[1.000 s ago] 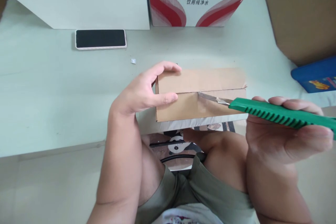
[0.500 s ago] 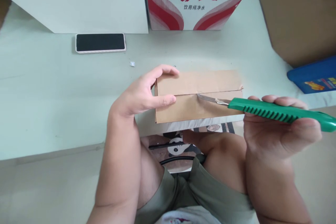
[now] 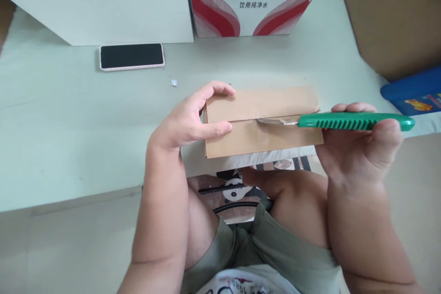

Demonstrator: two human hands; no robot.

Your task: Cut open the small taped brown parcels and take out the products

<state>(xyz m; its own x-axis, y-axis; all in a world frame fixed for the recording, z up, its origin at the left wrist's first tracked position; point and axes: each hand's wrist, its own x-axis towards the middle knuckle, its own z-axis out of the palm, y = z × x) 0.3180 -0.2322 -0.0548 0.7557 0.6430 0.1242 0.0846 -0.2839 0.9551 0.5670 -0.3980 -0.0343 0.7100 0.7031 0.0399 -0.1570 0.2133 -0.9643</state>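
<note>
My table [image 3: 69, 138], pale green, runs out of frame both sides; bare room left of the cardboard box [image 3: 262, 124], which overhangs its near edge. Left hand [image 3: 188, 121] clamps the box's left end. Right hand [image 3: 358, 147], closed round a green utility knife [image 3: 351, 121]; blade tip hidden in the box's seam, approx. mid-box.

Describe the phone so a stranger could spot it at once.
Start at the red-and-white carton at the table's far edge and look left, past the plain white box. The phone lies flat before it: the only black slab, pale-rimmed.
</note>
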